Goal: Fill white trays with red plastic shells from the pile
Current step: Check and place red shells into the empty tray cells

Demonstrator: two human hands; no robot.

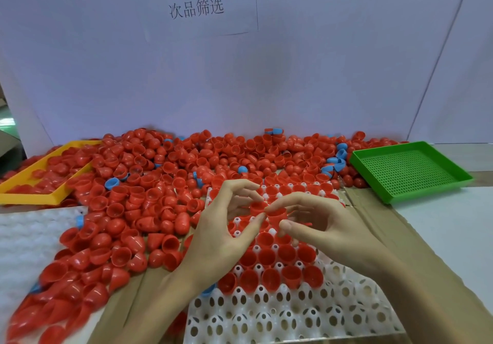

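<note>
Both hands meet above the white tray (293,314): left hand (226,226) and right hand (320,223) each pinch an upright, mouth-up red shell (277,214).

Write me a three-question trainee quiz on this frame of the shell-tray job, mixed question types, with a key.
1. True or false: the green tray at the right holds red shells.
2. Multiple choice: which part of the white tray under the hands has empty sockets? A) the near rows B) the far rows C) none.
3. Short answer: what do the left hand and right hand each hold?

Key
1. False; it holds none.
2. A.
3. Each pinches a red shell: the left hand's shell and the right hand's shell, held close together above the tray. The pile of shells lies to the left and behind.
</note>
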